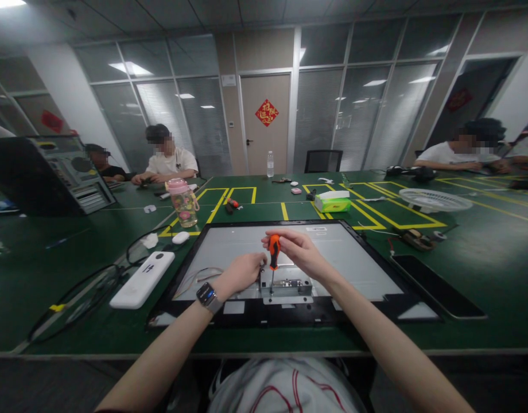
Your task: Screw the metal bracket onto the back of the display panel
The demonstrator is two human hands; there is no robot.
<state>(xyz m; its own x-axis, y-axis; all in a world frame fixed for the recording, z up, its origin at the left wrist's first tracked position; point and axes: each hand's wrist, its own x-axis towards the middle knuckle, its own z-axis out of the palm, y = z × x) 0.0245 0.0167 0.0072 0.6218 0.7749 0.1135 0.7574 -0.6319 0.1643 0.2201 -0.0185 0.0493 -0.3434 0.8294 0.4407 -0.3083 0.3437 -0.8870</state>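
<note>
A screwdriver (274, 252) with an orange and black handle stands almost upright, its tip down at the near edge of a metal bracket (285, 289). My right hand (296, 249) is closed around the handle from the right. At the bracket's left end, my left hand (242, 272) has its fingers curled together; what they pinch, if anything, is hidden. The bracket holds a small board and sits on the grey back of a flat display panel (354, 264) with a black frame. Thin wires (204, 274) lie on the panel left of the bracket.
Left of the panel lie a white power bank (143, 280), black cables (81, 295) and a pink-lidded bottle (182, 203). On the right are a black phone-like slab (436, 285) and a white fan grille (435, 199). A green tissue pack (333, 202) and pliers (231, 205) lie beyond. Other people sit across the table.
</note>
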